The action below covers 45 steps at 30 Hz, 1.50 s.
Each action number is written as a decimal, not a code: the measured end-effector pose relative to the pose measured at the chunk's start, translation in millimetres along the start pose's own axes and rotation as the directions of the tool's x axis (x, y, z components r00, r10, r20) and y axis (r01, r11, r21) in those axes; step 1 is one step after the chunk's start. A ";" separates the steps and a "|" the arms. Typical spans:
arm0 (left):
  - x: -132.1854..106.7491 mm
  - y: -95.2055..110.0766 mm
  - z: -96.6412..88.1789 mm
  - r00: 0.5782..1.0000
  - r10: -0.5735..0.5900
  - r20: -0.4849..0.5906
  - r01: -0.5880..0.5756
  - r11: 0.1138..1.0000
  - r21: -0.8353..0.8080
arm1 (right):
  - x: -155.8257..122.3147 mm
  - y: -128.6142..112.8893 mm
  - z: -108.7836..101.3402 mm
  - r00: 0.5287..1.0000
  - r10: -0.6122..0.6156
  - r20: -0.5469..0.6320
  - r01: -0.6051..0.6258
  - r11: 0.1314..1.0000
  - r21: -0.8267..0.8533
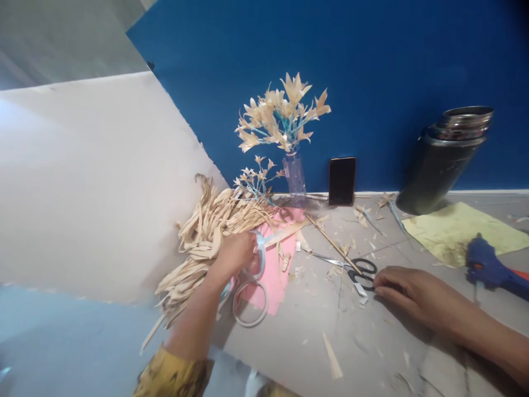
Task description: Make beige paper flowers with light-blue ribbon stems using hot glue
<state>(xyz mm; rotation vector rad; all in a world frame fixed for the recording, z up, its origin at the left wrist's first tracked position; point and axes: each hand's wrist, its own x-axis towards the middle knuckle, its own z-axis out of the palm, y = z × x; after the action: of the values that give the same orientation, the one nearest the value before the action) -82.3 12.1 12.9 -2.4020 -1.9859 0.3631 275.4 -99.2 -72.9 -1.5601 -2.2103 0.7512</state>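
Fingers bent, my left hand [236,252] grips the edge of a pale roll of tape [261,256] beside a bundle of dried husk strips [202,237]. Another tape ring [266,309] lies just below, partly over pink paper [276,275]. My right hand [403,286] rests on the table, loosely curled, a gap between thumb and fingers. Its fingertips are beside the black handles of the scissors [363,269]; whether they touch is unclear. A thin stick [333,241] crosses the scissors, and small white paper bits [361,292] lie by the handles.
Husk flowers [285,110] stand in a clear bottle [294,176] against the blue wall. A smaller flower bunch [257,179], a phone [342,181] and a dark flask [444,160] are nearby. Right: yellow paper [467,229] and a blue glue gun [487,264]. Scraps litter the table [306,347].
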 end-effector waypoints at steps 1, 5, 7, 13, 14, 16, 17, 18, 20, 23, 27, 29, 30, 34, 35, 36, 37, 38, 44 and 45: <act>5.8 1.5 2.4 0.998 -0.062 -0.017 0.063 0.998 0.006 | -0.1 0.5 0.1 1.000 0.002 0.009 -0.002 1.000 -0.005; 29.1 7.0 15.5 0.986 -0.164 -0.040 0.165 0.986 0.022 | 0.0 2.5 -0.2 0.999 0.017 0.037 -0.016 1.000 -0.025; 34.4 8.0 17.8 0.981 -0.189 -0.051 0.190 0.982 0.018 | 0.2 3.2 -0.2 0.999 0.015 0.048 -0.013 0.999 -0.030; 12.4 0.8 -16.8 0.980 -0.190 -0.064 0.191 0.982 -0.001 | -0.5 3.8 1.0 0.999 0.016 0.049 -0.014 0.999 -0.030; 4.0 -2.1 -26.6 0.975 -0.199 -0.096 0.200 0.980 0.003 | -0.6 3.9 1.1 0.999 0.019 0.048 -0.017 0.999 -0.028; -15.6 -7.3 -45.2 0.963 -0.226 -0.147 0.230 0.973 0.009 | -0.6 3.7 0.2 0.999 0.025 0.032 -0.024 0.999 -0.021; -26.2 -8.2 -52.6 0.954 -0.234 -0.185 0.232 0.972 -0.033 | -0.4 2.7 -1.1 0.999 0.030 0.010 -0.030 0.999 -0.010; -36.6 -6.7 -57.9 0.933 -0.249 -0.259 0.223 0.967 -0.128 | -0.3 0.9 -3.0 0.999 0.039 -0.018 -0.039 0.999 0.009; -55.0 6.3 -59.8 0.880 -0.257 -0.399 0.060 0.894 -0.443 | -0.8 -5.9 -8.3 0.993 0.075 -0.090 -0.067 0.994 0.089; -71.3 53.6 -40.0 0.877 -0.219 -0.427 -0.236 0.577 -0.782 | -4.5 -22.4 -16.5 0.980 0.162 -0.113 -0.119 0.942 0.314; -79.1 135.5 0.9 0.916 0.046 -0.399 -0.384 0.392 -0.836 | -8.8 -40.2 -20.7 0.996 0.075 0.044 -0.084 0.694 0.715; -80.5 163.9 13.3 0.900 0.131 -0.417 -0.430 0.436 -0.791 | -8.9 -43.1 -21.5 0.997 0.072 -0.031 -0.017 0.594 0.804; -80.4 172.8 16.7 0.893 0.151 -0.425 -0.444 0.464 -0.767 | -8.7 -43.3 -22.4 0.991 0.111 -0.073 -0.003 0.568 0.823; -76.5 182.7 18.9 0.880 0.173 -0.442 -0.459 0.544 -0.702 | -7.4 -41.1 -29.3 0.948 0.258 -0.188 0.006 0.573 0.820; -75.4 181.9 18.4 0.880 0.186 -0.438 -0.462 0.553 -0.693 | -7.1 -40.2 -30.9 0.938 0.274 -0.212 0.019 0.568 0.822; -74.4 180.8 17.8 0.881 0.201 -0.428 -0.462 0.558 -0.689 | -6.8 -39.1 -32.2 0.929 0.288 -0.231 0.035 0.553 0.832; -73.6 179.9 17.4 0.884 0.215 -0.416 -0.460 0.560 -0.689 | -6.6 -38.1 -32.9 0.923 0.303 -0.237 0.045 0.526 0.849; -72.9 179.3 17.2 0.887 0.226 -0.403 -0.456 0.560 -0.691 | -6.4 -37.1 -33.0 0.919 0.317 -0.233 0.050 0.493 0.869; -73.1 179.4 19.7 0.881 0.257 -0.397 -0.471 0.557 -0.684 | -5.5 -33.9 -28.9 0.899 0.359 -0.250 0.074 0.439 0.896; -73.6 178.8 19.9 0.880 0.264 -0.395 -0.474 0.553 -0.686 | -5.3 -33.8 -28.9 0.886 0.375 -0.271 0.072 0.466 0.882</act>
<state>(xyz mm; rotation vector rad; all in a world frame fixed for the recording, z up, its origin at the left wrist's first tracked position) 74.7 -97.7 -20.3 -3.1241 -1.6789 -0.9993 267.2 -106.4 -29.4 -1.1725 -0.9926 1.1950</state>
